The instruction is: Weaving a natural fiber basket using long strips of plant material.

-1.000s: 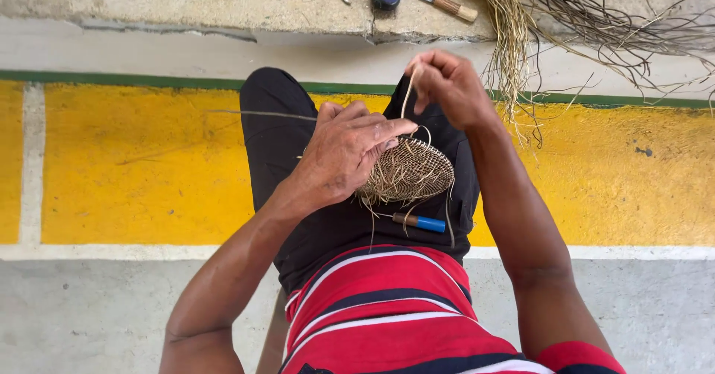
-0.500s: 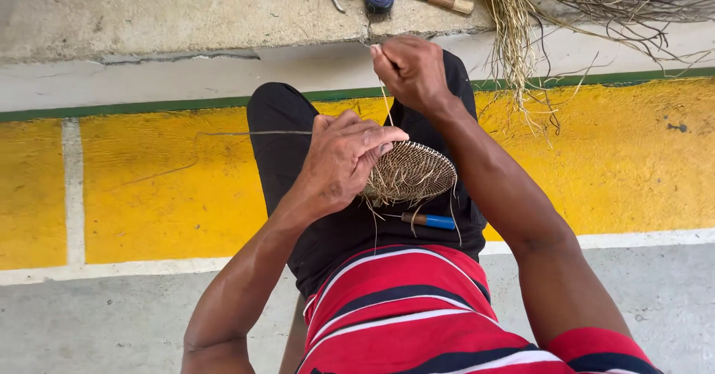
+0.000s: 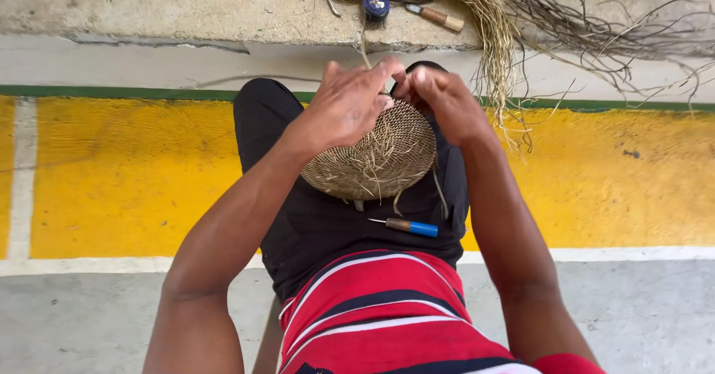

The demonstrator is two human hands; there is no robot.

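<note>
Woven disc (image 3: pixel 376 158) on the lap, its far rim pinched by the left hand (image 3: pixel 346 106) and the right hand (image 3: pixel 439 102) — both closed, apparently around a strand. Risk: blue-handled awl (image 3: pixel 406 226) sliding off the near thigh — a knee shift suffices.

Bright, even daylight, diffuse; no hard shadows, only soft shade under the woven basket disc (image 3: pixel 380 154) and between the forearms; colours saturated on the yellow painted band (image 3: pixel 119 180); no glare; sharp focus centre frame; slight motion softness on the right hand (image 3: pixel 443 102); mild wide-angle stretch toward the edges.
</note>
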